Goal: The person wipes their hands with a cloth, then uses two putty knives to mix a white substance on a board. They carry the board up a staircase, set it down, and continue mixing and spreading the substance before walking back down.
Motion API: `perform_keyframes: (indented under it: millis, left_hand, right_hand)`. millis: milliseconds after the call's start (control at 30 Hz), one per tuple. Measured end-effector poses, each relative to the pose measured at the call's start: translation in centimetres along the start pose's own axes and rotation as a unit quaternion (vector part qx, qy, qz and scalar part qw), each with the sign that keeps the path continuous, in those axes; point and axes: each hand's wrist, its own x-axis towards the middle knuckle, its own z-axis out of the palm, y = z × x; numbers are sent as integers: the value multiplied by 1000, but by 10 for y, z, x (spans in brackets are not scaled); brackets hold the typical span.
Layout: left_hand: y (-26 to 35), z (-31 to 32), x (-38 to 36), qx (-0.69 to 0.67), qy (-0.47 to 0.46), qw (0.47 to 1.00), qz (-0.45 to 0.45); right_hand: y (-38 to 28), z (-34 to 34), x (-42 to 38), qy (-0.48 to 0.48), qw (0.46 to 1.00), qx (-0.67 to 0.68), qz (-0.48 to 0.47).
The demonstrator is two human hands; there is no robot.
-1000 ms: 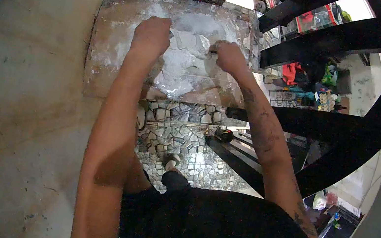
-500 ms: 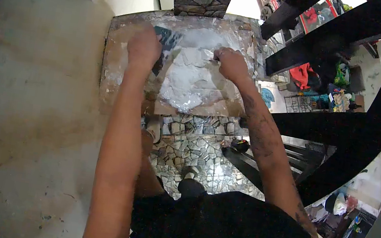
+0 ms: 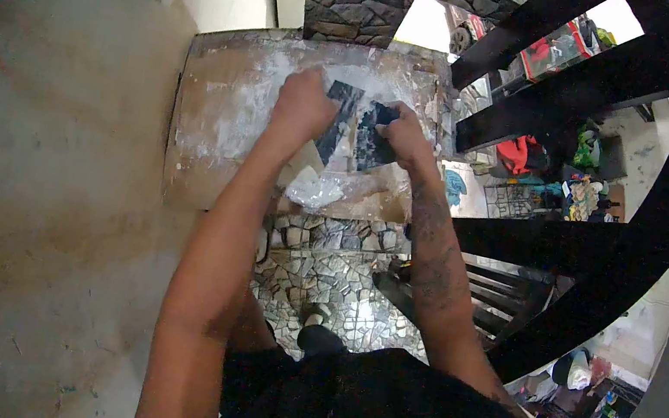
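From where I stand, the board (image 3: 215,133) is the biggest thing, streaked white. White paste (image 3: 315,192) lies near its near edge. The left hand (image 3: 306,104) has its fingers curled tight on a dark blade (image 3: 343,114), just right of the board's centre. The right hand's (image 3: 408,137) fingers grip a 2nd dark blade (image 3: 372,147), closer to the right edge.

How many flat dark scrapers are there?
2: one scraper in the left hand, another scraper in the right hand. More could be hidden from view.
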Motion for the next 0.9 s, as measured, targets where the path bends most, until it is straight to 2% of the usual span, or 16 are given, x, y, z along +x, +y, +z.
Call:
perform_keyframes:
  millis: [33,67,133,267,300,400,500,600,633,767,867,900]
  left_hand:
    - [7,3,-2,-9,-4,1000,-12]
    - [15,3,-3,-19,-10,1000,-22]
    - [15,15,-2,-2,25,1000,5]
    - [10,25,3,5,49,999,6]
    - [7,27,4,6,51,999,-2]
    - [-11,33,5,33,52,998,-2]
    - [-11,25,9,4,42,999,-31]
    - [-3,10,4,21,-12,997,78]
    - [-8,11,-1,14,-4,987,158]
    - [-14,10,-22,38,26,932,359]
    - [-10,3,-35,74,-40,920,383]
    - [-6,1,-39,59,-38,912,403]
  right_hand:
    - [15,3,12,18,998,-44,-39]
    - [-10,13,-5,27,1000,-5,2]
    - [17,19,17,34,998,10,-43]
    - [-3,25,1,47,994,-41,-88]
    - [-26,25,-21,85,983,-131,-100]
    - [-26,10,-30,129,919,-283,-243]
    - [-24,-7,-39,164,907,-283,-263]
    - [-21,-22,-51,158,922,-285,-208]
    - [-18,-26,-58,177,902,-298,-259]
    - [-42,-33,-92,121,847,-385,-345]
    - [-47,-23,-109,99,803,-459,-367]
    - [-56,-18,-117,68,799,-495,-335]
